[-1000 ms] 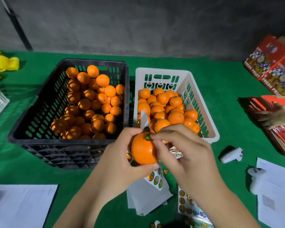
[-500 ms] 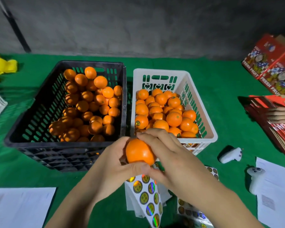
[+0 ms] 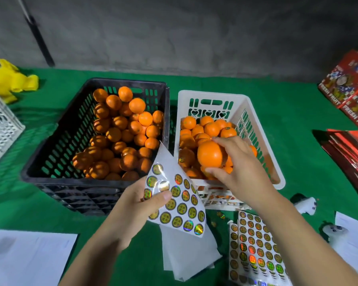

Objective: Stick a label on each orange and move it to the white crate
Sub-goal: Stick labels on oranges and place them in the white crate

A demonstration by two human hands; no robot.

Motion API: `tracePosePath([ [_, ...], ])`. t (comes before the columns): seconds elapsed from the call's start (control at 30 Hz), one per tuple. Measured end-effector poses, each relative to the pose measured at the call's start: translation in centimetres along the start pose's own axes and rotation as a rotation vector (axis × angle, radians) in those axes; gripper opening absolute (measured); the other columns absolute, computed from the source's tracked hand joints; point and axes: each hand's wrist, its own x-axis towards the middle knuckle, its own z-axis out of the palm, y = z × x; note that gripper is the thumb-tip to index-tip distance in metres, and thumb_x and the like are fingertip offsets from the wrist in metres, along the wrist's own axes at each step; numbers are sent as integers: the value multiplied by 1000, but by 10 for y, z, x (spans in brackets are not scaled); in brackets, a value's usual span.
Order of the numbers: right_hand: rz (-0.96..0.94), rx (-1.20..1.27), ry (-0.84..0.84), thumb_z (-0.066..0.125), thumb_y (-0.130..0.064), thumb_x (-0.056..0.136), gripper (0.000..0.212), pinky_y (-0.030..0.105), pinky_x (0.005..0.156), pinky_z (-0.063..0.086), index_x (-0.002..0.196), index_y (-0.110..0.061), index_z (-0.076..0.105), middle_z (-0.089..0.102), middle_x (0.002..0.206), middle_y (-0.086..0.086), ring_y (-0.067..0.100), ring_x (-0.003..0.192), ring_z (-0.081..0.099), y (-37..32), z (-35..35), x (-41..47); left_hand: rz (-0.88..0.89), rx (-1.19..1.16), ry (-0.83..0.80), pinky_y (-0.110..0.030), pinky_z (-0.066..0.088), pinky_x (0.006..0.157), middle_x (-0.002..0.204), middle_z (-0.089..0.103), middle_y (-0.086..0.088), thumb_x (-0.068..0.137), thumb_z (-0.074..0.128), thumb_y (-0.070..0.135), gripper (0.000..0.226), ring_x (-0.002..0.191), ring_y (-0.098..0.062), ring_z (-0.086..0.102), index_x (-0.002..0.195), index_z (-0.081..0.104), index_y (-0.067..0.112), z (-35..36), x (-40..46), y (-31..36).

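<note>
Hand (image 3: 239,170) near "FRESH FRUIT" boxes (image 3: 348,87)

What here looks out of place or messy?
A few loose stickers lie on the green cloth near the white crate, off any sheet. The spent backing sheets below them sit in a crooked heap.

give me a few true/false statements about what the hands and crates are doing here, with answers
1. The right hand grips an orange over the white crate. True.
2. The left hand is empty. False: it holds a sticker sheet.
3. The black crate holds no fruit. False: it holds many oranges.
4. More sticker sheets lie on the green table. True.
</note>
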Motion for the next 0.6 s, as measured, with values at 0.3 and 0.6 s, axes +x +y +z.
tracePosePath([
  [0.3, 540, 1026, -328, 59, -99, 65, 71, 28, 88, 56, 109, -46, 79, 80, 108, -12, 8, 104, 75, -6, 62, 28, 98, -390, 85, -55, 57, 100, 140, 68, -17, 102, 65, 14, 36, 129, -39, 66, 137, 68, 20, -18, 27, 8],
  [0.6, 518, 1172, 41, 77, -31, 89, 35, 66, 93, 57, 123, -25, 73, 75, 126, 11, 37, 112, 74, 41, 102, 36, 151, 694, 180, -29, 52, 101, 125, 75, 4, 107, 61, 26, 25, 120, -12, 68, 128, 69, 16, -86, 122, 17],
])
